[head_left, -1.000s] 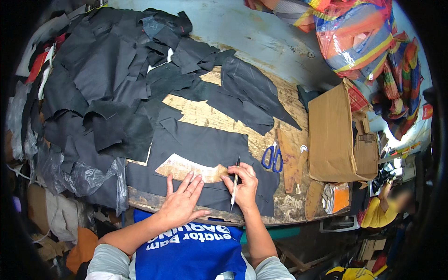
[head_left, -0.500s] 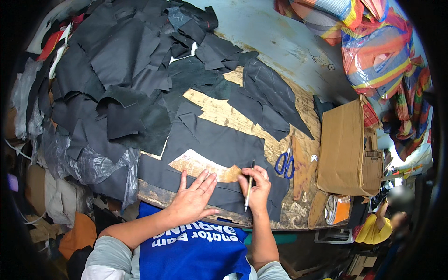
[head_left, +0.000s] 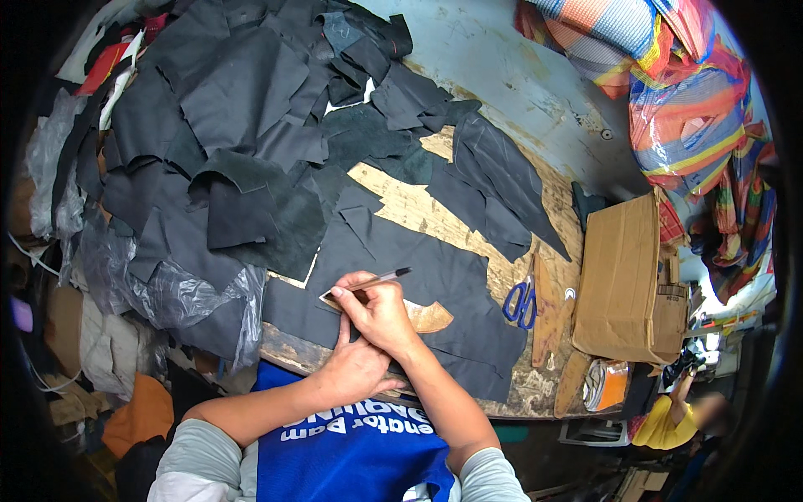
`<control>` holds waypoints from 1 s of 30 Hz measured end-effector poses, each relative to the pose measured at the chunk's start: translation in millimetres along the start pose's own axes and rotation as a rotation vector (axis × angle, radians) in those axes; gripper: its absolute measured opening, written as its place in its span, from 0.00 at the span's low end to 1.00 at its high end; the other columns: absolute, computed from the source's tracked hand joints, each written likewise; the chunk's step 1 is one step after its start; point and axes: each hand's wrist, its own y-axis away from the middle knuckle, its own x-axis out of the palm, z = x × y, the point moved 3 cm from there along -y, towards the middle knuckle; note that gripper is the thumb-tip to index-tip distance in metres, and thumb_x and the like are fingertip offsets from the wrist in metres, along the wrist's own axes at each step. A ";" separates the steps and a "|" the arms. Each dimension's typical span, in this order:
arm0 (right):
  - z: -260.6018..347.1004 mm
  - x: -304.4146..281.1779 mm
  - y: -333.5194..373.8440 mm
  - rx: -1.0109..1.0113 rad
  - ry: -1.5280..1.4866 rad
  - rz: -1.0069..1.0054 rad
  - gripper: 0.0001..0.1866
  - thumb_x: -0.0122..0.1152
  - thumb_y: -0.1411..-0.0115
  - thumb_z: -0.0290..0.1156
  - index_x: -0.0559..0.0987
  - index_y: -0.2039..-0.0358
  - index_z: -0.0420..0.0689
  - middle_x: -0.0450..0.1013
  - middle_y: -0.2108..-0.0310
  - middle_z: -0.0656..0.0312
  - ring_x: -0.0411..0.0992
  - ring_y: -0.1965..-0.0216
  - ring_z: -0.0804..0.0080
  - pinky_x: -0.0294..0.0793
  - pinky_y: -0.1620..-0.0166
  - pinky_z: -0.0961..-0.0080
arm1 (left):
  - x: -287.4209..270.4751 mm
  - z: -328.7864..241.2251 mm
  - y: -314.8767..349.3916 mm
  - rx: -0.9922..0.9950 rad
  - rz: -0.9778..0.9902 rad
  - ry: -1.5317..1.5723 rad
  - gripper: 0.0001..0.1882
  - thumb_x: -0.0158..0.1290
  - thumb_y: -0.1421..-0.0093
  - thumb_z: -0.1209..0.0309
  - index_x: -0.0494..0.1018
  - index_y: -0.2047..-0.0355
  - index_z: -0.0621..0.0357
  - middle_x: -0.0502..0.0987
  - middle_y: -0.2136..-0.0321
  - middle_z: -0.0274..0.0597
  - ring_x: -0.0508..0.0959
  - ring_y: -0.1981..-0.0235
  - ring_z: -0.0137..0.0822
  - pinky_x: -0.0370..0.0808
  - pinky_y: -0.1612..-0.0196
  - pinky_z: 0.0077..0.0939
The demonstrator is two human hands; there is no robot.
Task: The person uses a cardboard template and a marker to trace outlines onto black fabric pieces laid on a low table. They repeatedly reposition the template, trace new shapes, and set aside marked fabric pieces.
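A curved tan template lies flat on a black leather sheet at the table's near side. My right hand grips a slim pen, its tip at the template's left end and its dark end pointing right. The right hand and wrist cross over my left hand and cover most of the template's middle. Below them, my left hand rests flat on the leather near the template's lower edge. Its thumb and a finger are stretched out; the other fingers are partly hidden.
A heap of black leather pieces fills the left and back. Blue-handled scissors lie right of the sheet, beside a brown flat strip. A cardboard box stands farther right. Beyond it, a person in yellow is visible.
My right hand has moved left with the pen, from the template's right end to its left end, crossing over my left hand. My left hand has shifted slightly right and nearer me.
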 end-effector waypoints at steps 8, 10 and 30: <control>10.8 -13.5 -9.5 -0.118 0.290 -0.266 0.08 0.59 0.47 0.23 0.77 0.80 0.32 0.76 0.75 0.51 0.76 0.73 0.54 0.74 0.68 0.68 | -2.6 -2.1 -1.7 -0.016 0.055 -0.031 0.40 0.54 0.47 0.46 0.62 0.43 0.62 0.62 0.42 0.53 0.54 0.36 0.49 0.38 0.42 0.75; 7.4 -19.1 -12.4 -0.058 0.282 -0.284 0.06 0.58 0.47 0.22 0.77 0.78 0.32 0.75 0.75 0.51 0.75 0.75 0.56 0.73 0.70 0.69 | -3.1 -3.0 -2.3 -0.034 0.061 -0.075 0.40 0.53 0.47 0.45 0.63 0.43 0.63 0.61 0.42 0.52 0.53 0.36 0.48 0.39 0.43 0.76; -15.8 -105.2 57.5 0.154 0.369 -0.570 0.07 0.60 0.44 0.25 0.77 0.74 0.34 0.75 0.81 0.56 0.76 0.78 0.76 0.72 0.73 0.79 | -14.5 -17.6 -17.2 -0.071 0.067 -0.227 0.42 0.56 0.52 0.43 0.63 0.43 0.57 0.60 0.42 0.49 0.55 0.39 0.51 0.48 0.48 0.78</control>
